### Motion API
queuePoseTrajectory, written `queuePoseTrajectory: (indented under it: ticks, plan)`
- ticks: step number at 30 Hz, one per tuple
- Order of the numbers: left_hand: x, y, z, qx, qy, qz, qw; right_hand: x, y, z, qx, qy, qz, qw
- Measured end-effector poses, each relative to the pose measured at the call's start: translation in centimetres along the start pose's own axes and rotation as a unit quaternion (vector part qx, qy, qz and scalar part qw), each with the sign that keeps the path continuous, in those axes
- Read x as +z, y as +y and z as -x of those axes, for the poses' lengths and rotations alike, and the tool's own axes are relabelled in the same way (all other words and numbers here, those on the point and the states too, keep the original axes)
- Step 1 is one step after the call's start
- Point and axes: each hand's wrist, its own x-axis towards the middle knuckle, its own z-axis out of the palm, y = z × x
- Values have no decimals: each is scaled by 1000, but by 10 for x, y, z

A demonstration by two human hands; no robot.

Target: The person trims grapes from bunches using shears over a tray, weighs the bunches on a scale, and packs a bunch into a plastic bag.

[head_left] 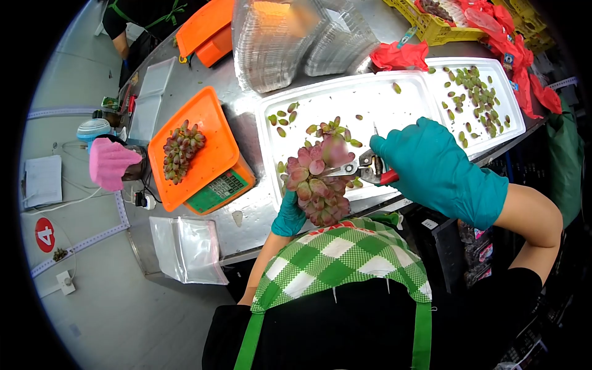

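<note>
My left hand (290, 216), in a teal glove, supports a bunch of pink-and-green grapes (320, 203) from below and left; the bunch hides most of its fingers. The bunch is over the near edge of a white foam tray (376, 102). My right hand (431, 166), also gloved, is closed around red-handled pruning shears (367, 168). Their metal blades point left and reach in among the grapes. Several loose grapes (282, 122) lie in the white tray around the bunch.
A second white tray (518, 120) with many loose grapes adjoins at right. On the left, an orange scale (216, 139) bears another bunch (183, 151). Stacked clear plastic containers (265, 55), a red bag (401, 57) and a yellow crate (441, 36) stand behind. Plastic bags (188, 246) lie front left.
</note>
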Motion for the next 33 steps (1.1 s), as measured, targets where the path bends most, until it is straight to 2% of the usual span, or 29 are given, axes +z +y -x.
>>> queuePoseTrajectory:
  ticks: [3, 6, 8, 11, 14, 18, 21, 24, 27, 33]
  plan:
    - [5, 1, -2, 3, 25, -29, 999, 2, -4, 0, 12, -1, 36, 999]
    - [-5, -5, -1, -1, 15, 1, 1000, 4, -2, 3, -17, 50, -6, 999]
    - [-20, -13, -2, -1, 8, 37, 999, 5, -1, 4, -11, 33, -25, 999]
    - [-31, -19, -2, 21, -36, 4, 999, 2, -2, 6, 6, -3, -49, 999]
    - [-8, -7, 2, -6, 0, 19, 1000, 3, -2, 7, 27, -36, -44, 998]
    - [-10, -9, 0, 2, -1, 23, 1000, -2, -2, 7, 53, -70, -80, 993]
    - [-20, -13, -2, 7, 8, 21, 1000, 2, 3, 10, 20, -26, -64, 997]
    - [-15, -12, 1, 9, 10, 13, 1000, -7, 0, 9, 71, -105, -68, 990]
    - [-16, -10, 3, -2, 0, 23, 1000, -9, -2, 8, 83, -130, -67, 986]
    - [-34, -20, -5, -17, -26, 12, 999, -2, 3, 10, 49, -90, -61, 993]
